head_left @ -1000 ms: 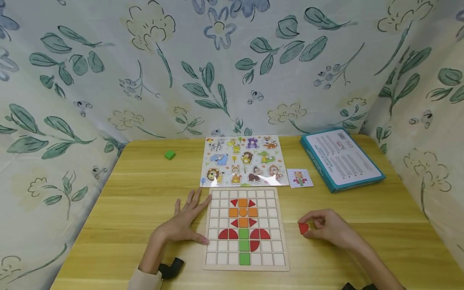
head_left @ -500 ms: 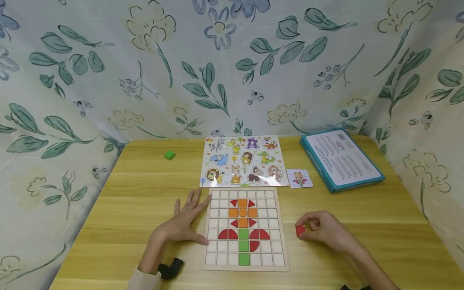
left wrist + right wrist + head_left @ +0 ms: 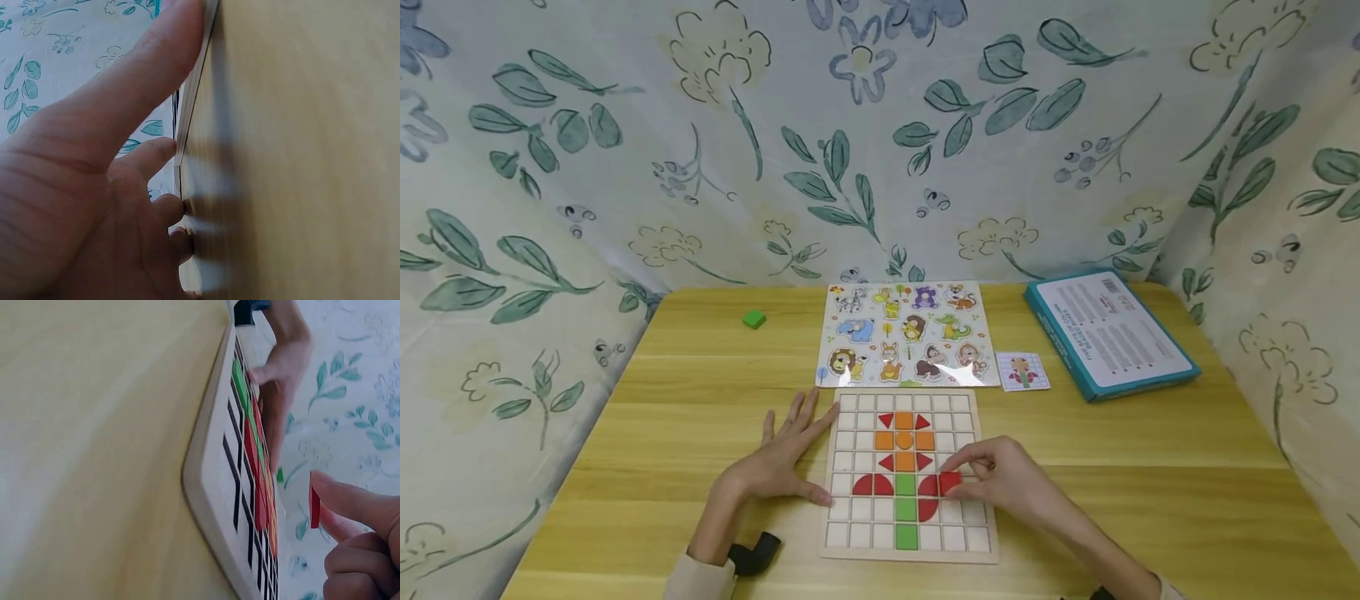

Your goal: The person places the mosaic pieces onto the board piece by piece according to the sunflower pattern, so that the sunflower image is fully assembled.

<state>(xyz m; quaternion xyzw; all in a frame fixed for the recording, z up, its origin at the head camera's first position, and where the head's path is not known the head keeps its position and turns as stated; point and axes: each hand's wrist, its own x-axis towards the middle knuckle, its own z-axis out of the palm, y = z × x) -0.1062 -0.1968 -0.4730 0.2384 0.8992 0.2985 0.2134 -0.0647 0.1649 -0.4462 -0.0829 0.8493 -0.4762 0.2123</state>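
A wooden grid board (image 3: 910, 557) lies on the table, bearing a flower pattern of orange squares, an orange circle, red triangles, red quarter-circles and green squares (image 3: 906, 508). Between thumb and fingertips my right hand (image 3: 1011, 479) pinches a red tile (image 3: 951, 483) over the right side of the pattern. The right wrist view shows this tile (image 3: 314, 500) edge-on, held above the board; its full outline is unclear. Along the board's left edge, my left hand (image 3: 778, 462) rests with fingers spread. Its thumb (image 3: 169, 50) touches the board's side in the left wrist view.
Behind the board lies an animal puzzle (image 3: 906, 333). A small pattern card (image 3: 1022, 372) sits to its right, near a teal-edged box (image 3: 1112, 333). One loose green block (image 3: 754, 319) is at the back left. Floral cloth (image 3: 865, 167) hangs behind the table.
My right hand has carried the red tile leftward, from the bare table beside the board to over the board's right half. The left hand stays in place.
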